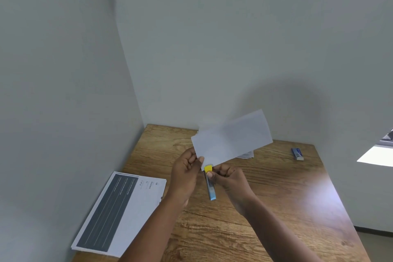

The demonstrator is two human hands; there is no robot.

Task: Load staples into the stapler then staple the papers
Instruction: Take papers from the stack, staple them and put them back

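Left hand: the left hand [187, 173] is raised above the worktop, its thumb and curled fingers pinching the lower left corner of a small stack of plain white papers [231, 138].
Right hand: the right hand [230, 177] has its fingers curled around a slim stapler with a yellow tip and pale blue body [210, 183], the yellow tip touching the papers' lower edge just beside the left thumb.
Papers: held in the air and tilted, the far corner rising toward the rear wall; they look slightly blurred.
Stapler: the blue body points down toward the worktop, below the papers; whether it touches the surface cannot be told.
Worktop: a brown wood-grain worktop [276, 198] set into a corner, its left and rear edges against pale grey walls [63, 70], its right edge open to the room.
Left edge: a printed white sheet with a dark grey panel [119, 212] lies flat against the left wall, its near corner overhanging the front edge.
Rear: a few more white sheets [247, 154] lie under the raised papers.
Right rear: a small blue and white box [297, 153] lies well apart from both hands, with bare wood all around it.
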